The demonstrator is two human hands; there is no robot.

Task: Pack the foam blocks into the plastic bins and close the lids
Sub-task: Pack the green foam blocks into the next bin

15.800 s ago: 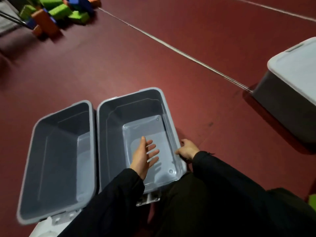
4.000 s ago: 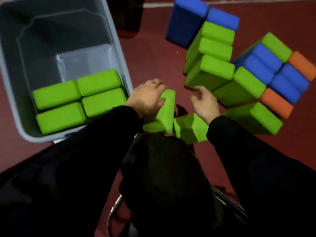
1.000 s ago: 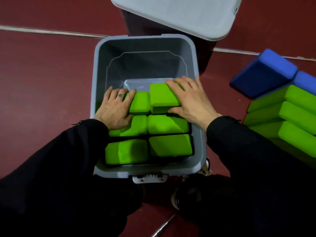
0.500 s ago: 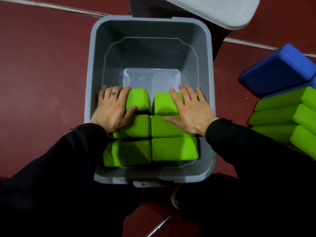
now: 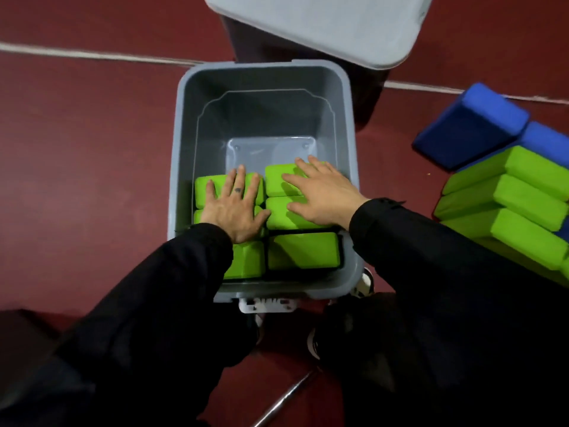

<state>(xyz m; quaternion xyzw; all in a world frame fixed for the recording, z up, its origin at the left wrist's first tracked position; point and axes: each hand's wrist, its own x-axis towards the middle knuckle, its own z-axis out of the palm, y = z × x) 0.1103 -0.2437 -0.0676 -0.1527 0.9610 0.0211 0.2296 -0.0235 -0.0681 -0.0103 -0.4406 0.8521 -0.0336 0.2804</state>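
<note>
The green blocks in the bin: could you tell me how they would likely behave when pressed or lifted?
Probably soft: the green blocks look like matte foam with rounded edges, so they should give slightly under the left hand and right hand. Likely light for their size. Flat-sided, so unlikely to roll in the bin.

1. Grey bin (image 5: 184, 149): smooth plastic, slight sheen, translucent floor panel.
2. Green foam blocks (image 5: 303, 251): matt, fine-grained.
3. Blue foam block (image 5: 468, 124): matt foam.
4. Lid (image 5: 323, 23): smooth pale plastic.
5. Floor (image 5: 86, 149): dark red, matt.
6. Sleeves (image 5: 172, 303): black matt cloth.
</note>
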